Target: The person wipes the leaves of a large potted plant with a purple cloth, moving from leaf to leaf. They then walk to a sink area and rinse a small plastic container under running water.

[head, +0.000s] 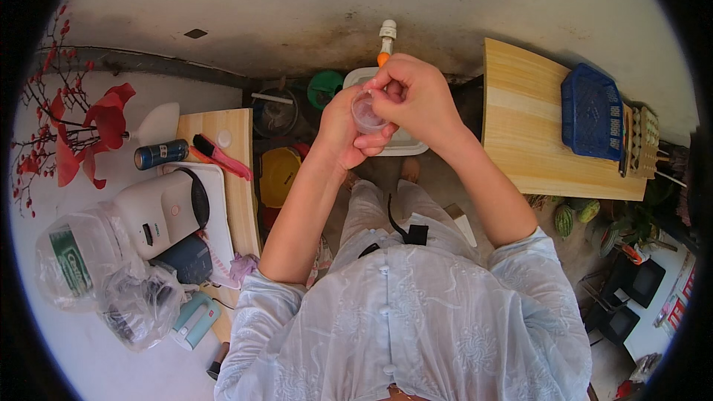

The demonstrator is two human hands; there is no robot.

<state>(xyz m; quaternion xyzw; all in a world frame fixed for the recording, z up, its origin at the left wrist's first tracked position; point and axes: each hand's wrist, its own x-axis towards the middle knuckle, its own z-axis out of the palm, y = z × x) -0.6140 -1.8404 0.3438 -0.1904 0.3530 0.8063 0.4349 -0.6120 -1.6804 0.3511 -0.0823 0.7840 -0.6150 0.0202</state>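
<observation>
A small clear plastic cup (365, 114) is held up before me, its open mouth tilted towards the camera. My left hand (341, 128) wraps around the cup from the left and below, fingers curled under it. From the right, my right hand (415, 94) pinches the cup's rim, thumb and bent index finger at its upper right edge. Those fingers partly cover the mouth of the cup. Beneath both hands is a white plastic basin (404, 150), mostly hidden by them. A white tap (387, 33) with an orange part (382, 59) projects from the wall just beyond.
On the left stands a wooden table (242, 139) with a pink-handled brush (223, 157), a can (161, 154) and a white appliance (161, 211). A green container (325, 89) and yellow basin (278, 175) sit below. At right, a wooden tabletop (521, 133) bears a blue basket (590, 111).
</observation>
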